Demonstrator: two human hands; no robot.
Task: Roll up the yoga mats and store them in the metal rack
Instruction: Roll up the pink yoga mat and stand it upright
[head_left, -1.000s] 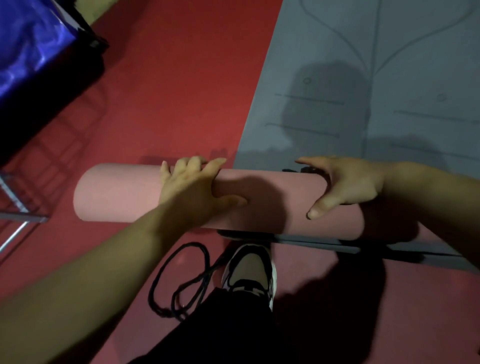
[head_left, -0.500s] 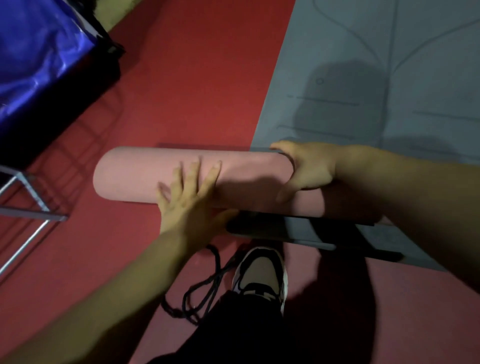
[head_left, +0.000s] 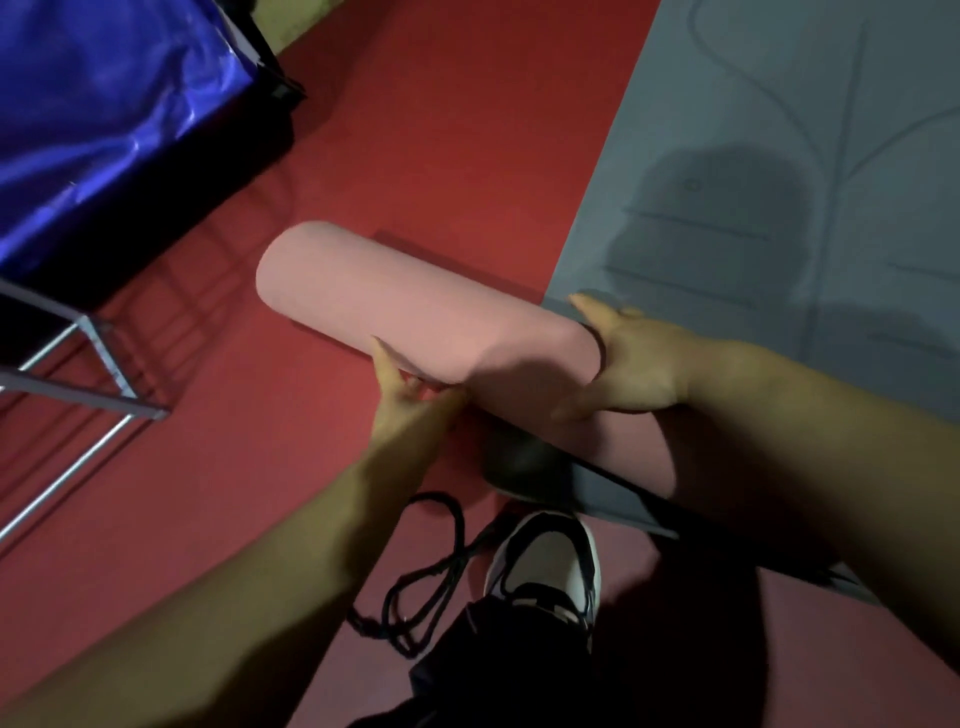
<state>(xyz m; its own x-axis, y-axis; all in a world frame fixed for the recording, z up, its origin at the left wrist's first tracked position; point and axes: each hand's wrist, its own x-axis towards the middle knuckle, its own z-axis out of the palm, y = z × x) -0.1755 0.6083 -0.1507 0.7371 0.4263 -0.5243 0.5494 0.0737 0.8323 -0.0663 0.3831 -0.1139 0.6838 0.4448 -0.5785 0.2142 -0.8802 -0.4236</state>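
On the red floor (head_left: 467, 130), grey mat (head_left: 779, 156): spread flat, at the right.
Pink rolled mat (head_left: 415, 306): in the middle, right end over the grey mat's edge.
Metal rack (head_left: 104, 374): at the left.
Right hand (head_left: 634, 364): wrapped round the pink rolled mat.
Left hand (head_left: 410, 400): touches its near underside; grip not clear.

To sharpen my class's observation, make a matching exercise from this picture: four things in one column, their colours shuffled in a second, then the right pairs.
Things:
1. rolled mat
2. flat mat
3. cord
4. shiny cover

Colours:
A. black
B. blue
C. pink
D. grey

Pairs: 1-C; 2-D; 3-A; 4-B
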